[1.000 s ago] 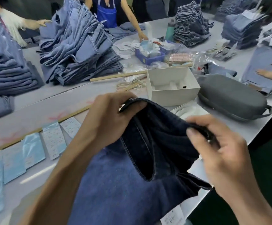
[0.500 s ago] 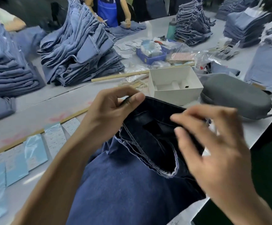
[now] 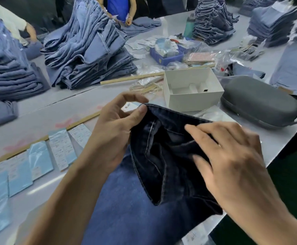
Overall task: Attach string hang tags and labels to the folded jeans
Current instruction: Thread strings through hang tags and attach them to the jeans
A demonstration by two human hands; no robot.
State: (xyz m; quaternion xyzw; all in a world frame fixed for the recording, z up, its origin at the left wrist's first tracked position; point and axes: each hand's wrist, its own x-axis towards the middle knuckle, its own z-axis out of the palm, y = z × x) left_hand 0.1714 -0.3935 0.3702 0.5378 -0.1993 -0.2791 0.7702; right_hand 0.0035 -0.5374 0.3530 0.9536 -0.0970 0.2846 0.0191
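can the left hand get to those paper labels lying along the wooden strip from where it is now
Probably yes, once it lets go. The left hand pinches the edge of the dark jeans; the labels lie flat beside its forearm, with nothing between.

The pale surface point(image 3: 277, 144) carried stacks of jeans point(image 3: 89, 55), a white box point(image 3: 192, 89), a grey case point(image 3: 257, 103), a blue tray point(image 3: 165, 58), wooden sticks point(image 3: 131, 77) and labels point(image 3: 61, 147).
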